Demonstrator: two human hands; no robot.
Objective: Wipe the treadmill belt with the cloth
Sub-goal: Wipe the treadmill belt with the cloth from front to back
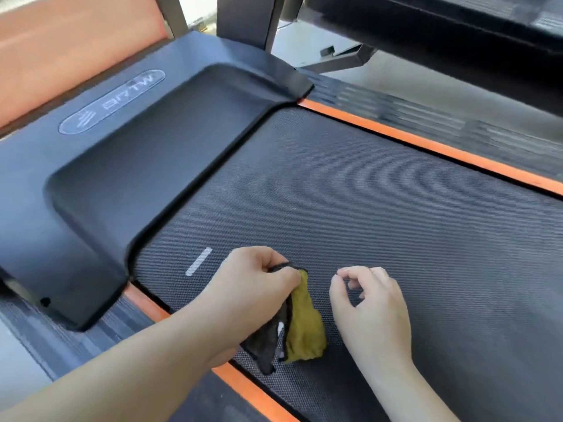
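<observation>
The black textured treadmill belt fills the middle of the view, with a short white mark near its front left corner. My left hand pinches the top of a yellow and dark grey cloth, which hangs bunched from the fingers down to the belt by its left edge. Just to the right, my right hand hovers over the belt with fingers loosely curled and nothing in them. A small gap separates it from the cloth.
The dark motor cover with an oval logo sits at the belt's front. Orange strips and ribbed side rails run along both sides. A black upright post and another machine's frame stand beyond.
</observation>
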